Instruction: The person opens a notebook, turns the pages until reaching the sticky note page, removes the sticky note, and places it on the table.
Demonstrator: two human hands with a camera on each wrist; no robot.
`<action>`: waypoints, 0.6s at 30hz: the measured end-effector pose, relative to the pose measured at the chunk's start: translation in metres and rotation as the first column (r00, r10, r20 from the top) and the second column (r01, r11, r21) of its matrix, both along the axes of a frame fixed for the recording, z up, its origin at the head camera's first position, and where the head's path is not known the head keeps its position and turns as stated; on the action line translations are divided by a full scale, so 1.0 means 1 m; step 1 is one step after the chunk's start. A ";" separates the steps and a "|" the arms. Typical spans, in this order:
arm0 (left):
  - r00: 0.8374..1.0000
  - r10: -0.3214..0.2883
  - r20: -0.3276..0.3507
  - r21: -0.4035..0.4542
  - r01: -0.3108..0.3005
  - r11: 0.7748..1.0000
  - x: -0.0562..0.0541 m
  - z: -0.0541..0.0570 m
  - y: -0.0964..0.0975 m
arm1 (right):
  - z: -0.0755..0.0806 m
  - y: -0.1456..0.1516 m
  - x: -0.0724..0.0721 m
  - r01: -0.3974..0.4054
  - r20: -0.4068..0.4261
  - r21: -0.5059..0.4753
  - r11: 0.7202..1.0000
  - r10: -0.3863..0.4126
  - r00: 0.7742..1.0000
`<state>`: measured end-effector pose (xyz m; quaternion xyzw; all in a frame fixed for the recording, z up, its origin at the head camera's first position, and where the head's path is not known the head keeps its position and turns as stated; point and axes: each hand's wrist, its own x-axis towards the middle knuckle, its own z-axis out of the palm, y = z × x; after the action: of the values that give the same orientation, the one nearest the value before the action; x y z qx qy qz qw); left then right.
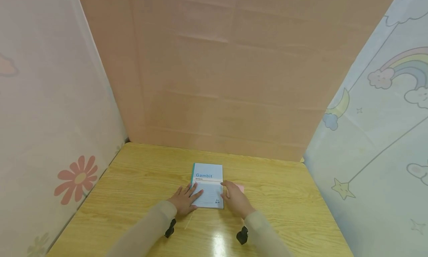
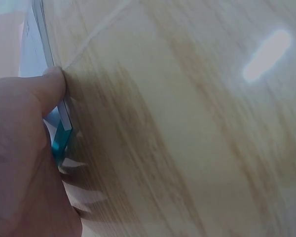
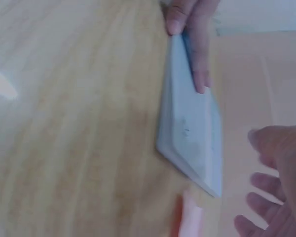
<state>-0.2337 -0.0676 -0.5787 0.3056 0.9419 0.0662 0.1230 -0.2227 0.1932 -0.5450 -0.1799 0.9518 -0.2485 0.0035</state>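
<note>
A light blue notebook (image 1: 208, 175) with "Gambit" on its cover and a teal spine lies closed on the table. My left hand (image 1: 183, 200) rests on its lower left part, fingers spread over the cover. In the left wrist view, the thumb of the left hand (image 2: 19, 133) lies at the notebook's near edge. My right hand (image 1: 236, 199) is beside the notebook's right edge. The right wrist view shows the right hand (image 3: 281, 177) apart from the notebook (image 3: 192, 128), fingers loosely bent and holding nothing. A pink item (image 1: 240, 188), partly hidden, lies by the right hand.
The wood-grain table (image 1: 140, 175) meets a brown paper-like backdrop (image 1: 217, 82) at its far edge. Patterned curtains stand on both sides, a red flower (image 1: 80, 178) on the left one and a rainbow (image 1: 409, 63) on the right one.
</note>
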 end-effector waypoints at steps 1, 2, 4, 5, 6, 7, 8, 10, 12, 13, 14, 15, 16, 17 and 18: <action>1.000 0.001 -0.002 0.001 -0.001 1.000 -0.001 -0.001 0.000 | -0.002 -0.002 0.000 -0.015 -0.017 0.021 1.000 0.015 1.000; 1.000 0.003 -0.003 0.000 -0.003 1.000 -0.001 -0.001 -0.001 | -0.004 -0.003 -0.001 -0.028 -0.024 0.045 0.999 0.029 0.999; 1.000 0.001 -0.006 -0.003 -0.001 1.000 -0.002 -0.002 -0.002 | -0.010 -0.005 -0.001 -0.061 -0.032 0.095 0.994 0.064 0.997; 1.000 -0.001 -0.009 -0.004 0.001 1.000 -0.002 -0.002 -0.002 | -0.012 -0.005 0.000 -0.075 -0.022 0.115 0.991 0.078 0.997; 1.000 -0.001 -0.012 -0.004 0.001 1.000 -0.003 -0.003 -0.002 | -0.015 -0.006 0.000 -0.089 -0.014 0.131 0.987 0.092 0.996; 1.000 -0.003 -0.013 -0.002 0.003 1.000 -0.003 -0.004 -0.002 | -0.018 -0.005 0.000 -0.099 -0.002 0.148 0.984 0.101 0.995; 1.000 -0.006 -0.014 0.001 0.006 1.000 -0.003 -0.004 -0.003 | -0.020 -0.005 0.001 -0.109 0.015 0.159 0.981 0.108 0.994; 1.000 -0.009 -0.012 0.003 0.009 1.000 -0.003 -0.005 -0.003 | -0.024 -0.004 0.002 -0.124 0.048 0.179 0.976 0.117 0.992; 1.000 -0.012 -0.006 0.005 0.012 1.000 -0.003 -0.005 -0.003 | -0.028 -0.003 0.004 -0.134 0.080 0.185 0.974 0.120 0.989; 1.000 -0.013 -0.004 0.005 0.013 1.000 -0.002 -0.005 -0.003 | -0.029 -0.003 0.005 -0.137 0.094 0.185 0.973 0.121 0.988; 1.000 -0.014 -0.004 0.006 0.014 1.000 -0.002 -0.005 -0.003 | -0.030 -0.003 0.006 -0.140 0.103 0.184 0.973 0.123 0.987; 1.000 -0.013 -0.001 0.005 0.013 1.000 -0.001 -0.004 -0.003 | -0.032 -0.003 0.006 -0.140 0.109 0.190 0.972 0.121 0.987; 1.000 -0.013 0.000 0.007 0.013 1.000 -0.001 -0.004 -0.003 | -0.034 -0.002 0.006 -0.141 0.111 0.190 0.972 0.121 0.986; 1.000 -0.013 -0.002 0.006 0.013 1.000 0.000 -0.003 -0.003 | -0.034 -0.002 0.006 -0.140 0.115 0.188 0.972 0.120 0.986; 1.000 -0.009 -0.004 0.010 0.009 1.000 0.001 -0.002 -0.003 | -0.035 -0.002 0.006 -0.140 0.114 0.189 0.972 0.119 0.986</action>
<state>-0.2329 -0.0703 -0.5808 0.3105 0.9404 0.0697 0.1199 -0.2166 0.1913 -0.5799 -0.2276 0.9564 -0.1613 0.0861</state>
